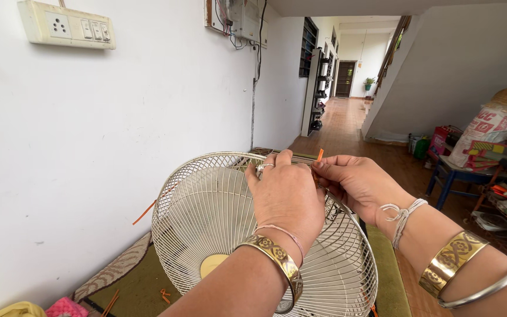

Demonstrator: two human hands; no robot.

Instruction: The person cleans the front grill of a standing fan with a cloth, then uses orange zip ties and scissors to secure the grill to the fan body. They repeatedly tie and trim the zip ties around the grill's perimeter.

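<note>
A white wall (89, 147) is filling the left side, with a switchboard (66, 24) sitting high on it, and a long corridor (347, 117) is running away behind. A green mat (142, 282) is lying on the floor along the wall, with short orange bits (164, 295) scattered on it. A round wire fan guard (206, 217) is standing tilted over the mat, just in front of the person, its rim reaching up to both hands. The left hand (286, 194) is resting on the guard's upper rim, fingers curled over the wires and gripping them; a ring is showing on one finger and a gold bangle (277, 258) is circling the wrist. The right hand (353, 182) is meeting it from the right, thumb and fingertips pinched shut on a thin orange tie (319, 155) that is sticking up at the rim between the two hands. Another orange tie (145, 212) is jutting out from the guard's left edge. On the right forearm, a white thread, a gold bangle and a silver one are showing.
</note>
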